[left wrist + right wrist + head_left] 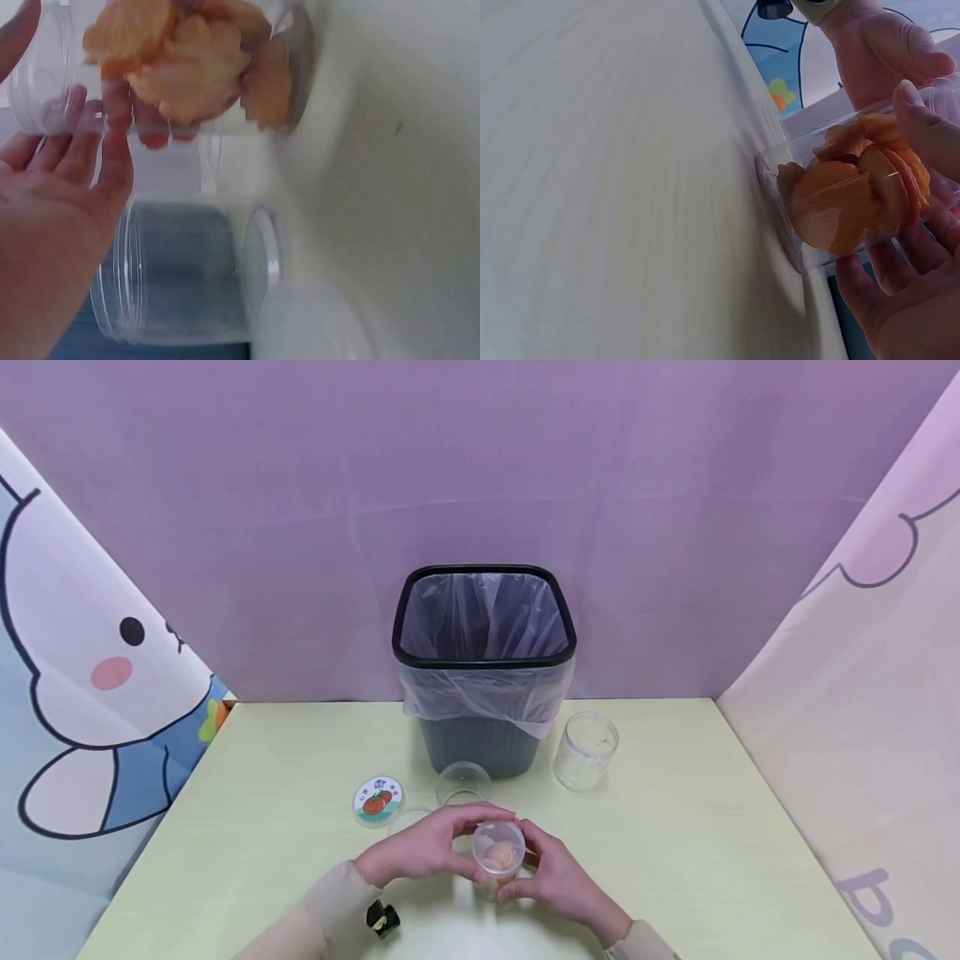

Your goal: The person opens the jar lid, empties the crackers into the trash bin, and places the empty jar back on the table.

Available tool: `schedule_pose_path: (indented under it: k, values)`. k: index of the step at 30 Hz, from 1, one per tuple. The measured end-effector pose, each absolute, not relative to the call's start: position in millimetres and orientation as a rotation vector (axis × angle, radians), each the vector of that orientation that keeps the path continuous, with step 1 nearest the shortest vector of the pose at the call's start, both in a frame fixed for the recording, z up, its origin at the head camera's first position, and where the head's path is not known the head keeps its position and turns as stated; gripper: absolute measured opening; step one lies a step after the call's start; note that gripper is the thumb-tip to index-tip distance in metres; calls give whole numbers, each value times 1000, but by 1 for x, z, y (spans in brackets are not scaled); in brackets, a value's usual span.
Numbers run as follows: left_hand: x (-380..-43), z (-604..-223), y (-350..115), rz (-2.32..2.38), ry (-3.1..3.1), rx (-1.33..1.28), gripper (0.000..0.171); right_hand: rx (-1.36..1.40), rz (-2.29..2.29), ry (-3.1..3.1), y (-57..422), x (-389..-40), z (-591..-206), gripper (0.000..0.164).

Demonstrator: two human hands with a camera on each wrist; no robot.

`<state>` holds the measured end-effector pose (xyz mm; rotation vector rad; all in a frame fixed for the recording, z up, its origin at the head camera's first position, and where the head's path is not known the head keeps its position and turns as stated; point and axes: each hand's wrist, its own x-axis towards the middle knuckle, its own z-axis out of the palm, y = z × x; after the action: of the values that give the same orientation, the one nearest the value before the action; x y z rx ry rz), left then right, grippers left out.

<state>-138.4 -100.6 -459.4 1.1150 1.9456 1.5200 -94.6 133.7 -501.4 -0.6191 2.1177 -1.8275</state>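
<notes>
In the head view a clear plastic jar stands near the front of the table between both hands. Orange-brown, scallop-edged cookies show through its wall in the left wrist view. My left hand curls round the upper part of the jar, thumb on the near side and fingers reaching over the far side. Lower down, my right hand grips the jar's side, its thumb in front and fingers behind. In the right wrist view the cookies sit toward the jar's base, close over the tabletop.
Behind the hands stands a dark bin with a black rim and a clear bag liner. One empty clear jar is right of it, another in front. A tomato-printed lid and a clear disc lie left.
</notes>
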Motion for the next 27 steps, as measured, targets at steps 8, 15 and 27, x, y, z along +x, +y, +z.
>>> schedule_pose_path:
  k: [8, 15, 27]
  values:
    - [-115, -464, -93, 1678, 2112, 945, 70, -604, -1837, 2130, 134, -93, -502, 65]
    - [-92, -464, -85, 1788, 2255, 757, 70, -602, -1845, 2138, 131, -92, -503, 62]
    - [-71, -467, -60, 2087, 2254, 375, 70, -585, -1827, 2171, 131, -91, -499, 56]
